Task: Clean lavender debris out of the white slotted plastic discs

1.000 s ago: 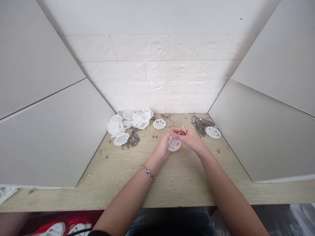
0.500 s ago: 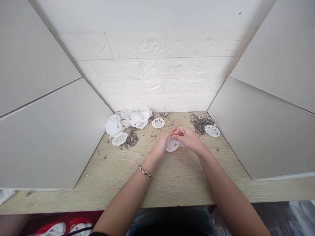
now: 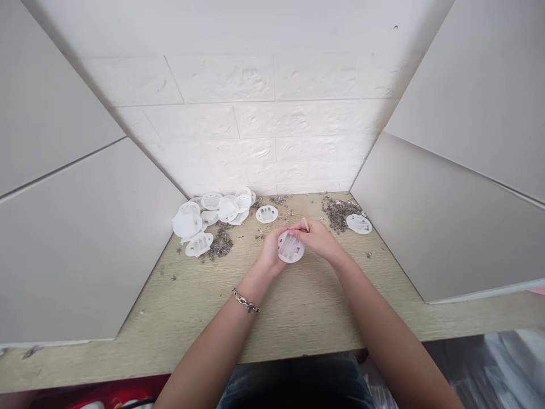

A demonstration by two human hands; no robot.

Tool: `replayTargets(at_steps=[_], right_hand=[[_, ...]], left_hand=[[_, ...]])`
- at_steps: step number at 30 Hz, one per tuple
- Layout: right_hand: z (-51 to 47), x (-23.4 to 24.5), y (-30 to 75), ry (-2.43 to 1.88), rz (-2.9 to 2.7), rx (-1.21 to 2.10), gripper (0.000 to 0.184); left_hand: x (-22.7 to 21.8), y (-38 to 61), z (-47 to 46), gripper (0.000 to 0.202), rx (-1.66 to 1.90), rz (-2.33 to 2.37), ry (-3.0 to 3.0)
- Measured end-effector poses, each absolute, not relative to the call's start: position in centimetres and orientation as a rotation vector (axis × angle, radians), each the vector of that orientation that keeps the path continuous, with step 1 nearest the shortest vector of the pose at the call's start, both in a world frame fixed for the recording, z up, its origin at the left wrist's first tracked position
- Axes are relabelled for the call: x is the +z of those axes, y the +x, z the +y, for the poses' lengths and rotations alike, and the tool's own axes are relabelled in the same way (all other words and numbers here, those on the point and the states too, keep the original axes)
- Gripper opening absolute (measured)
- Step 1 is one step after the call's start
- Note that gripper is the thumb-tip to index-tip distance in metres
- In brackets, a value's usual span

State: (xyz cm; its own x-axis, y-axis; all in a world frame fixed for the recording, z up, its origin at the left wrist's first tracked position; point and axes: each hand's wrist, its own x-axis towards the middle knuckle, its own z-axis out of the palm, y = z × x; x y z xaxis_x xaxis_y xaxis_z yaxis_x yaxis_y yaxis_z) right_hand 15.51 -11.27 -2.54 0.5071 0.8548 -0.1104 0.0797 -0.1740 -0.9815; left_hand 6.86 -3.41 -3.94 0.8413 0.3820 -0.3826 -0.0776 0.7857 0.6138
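Observation:
A round white plastic disc with slotted battery bays is tilted up above the table. My left hand is closed on its left edge, with the fingers mostly behind it. At the disc's upper edge, the thumb and fingers of my right hand are pinched together, touching the rim. Whatever small piece they may hold is hidden. One right finger has a pale beige covering. Behind my hands lies another such disc, bays upward.
Several overlapping white discs lie at the back left beside a pile of small metal pieces. A second metal pile and a disc sit at right. Grey panels flank the wooden table; a white brick-patterned wall closes the back.
The disc has turned so that more of its bays face me, and my left hand has rolled with it. My right fingers stay at its top edge. The whole view has shifted slightly.

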Motion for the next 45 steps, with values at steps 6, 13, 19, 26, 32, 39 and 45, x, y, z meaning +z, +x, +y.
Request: replayTargets(at_steps=[6,13,19,26,32,39,45], right_hand=[[-11.3,-2.3,15.8,-1.645,-0.775,0.923,0.005],[-11.0,-3.1,14.7,-1.734,-0.877,0.582,0.015],[-10.9,-3.5,14.0,-1.790,-1.287,-0.029,0.020],[-11.2,-3.4,13.7,-1.736,-1.355,-0.282,0.020],[-11.5,-2.7,13.3,-1.685,-1.279,-0.211,0.016],[-11.6,-2.6,13.1,-1.677,-1.282,-0.205,0.017],[-11.6,-2.5,13.0,-1.729,-1.278,-0.200,0.019]], left_hand=[[-4.2,6.9,-3.6,0.015,0.202,0.534,0.654],[-3.8,7.1,-4.1,0.018,0.349,0.556,0.616],[-1.7,6.8,-4.2,0.029,0.450,0.597,0.514],[-1.4,6.6,-4.7,0.024,0.527,0.543,0.554],[-1.1,6.3,-4.8,0.026,0.525,0.498,0.570],[-0.9,6.2,-4.9,0.026,0.530,0.500,0.572],[-1.0,6.2,-5.0,0.026,0.527,0.488,0.585]])
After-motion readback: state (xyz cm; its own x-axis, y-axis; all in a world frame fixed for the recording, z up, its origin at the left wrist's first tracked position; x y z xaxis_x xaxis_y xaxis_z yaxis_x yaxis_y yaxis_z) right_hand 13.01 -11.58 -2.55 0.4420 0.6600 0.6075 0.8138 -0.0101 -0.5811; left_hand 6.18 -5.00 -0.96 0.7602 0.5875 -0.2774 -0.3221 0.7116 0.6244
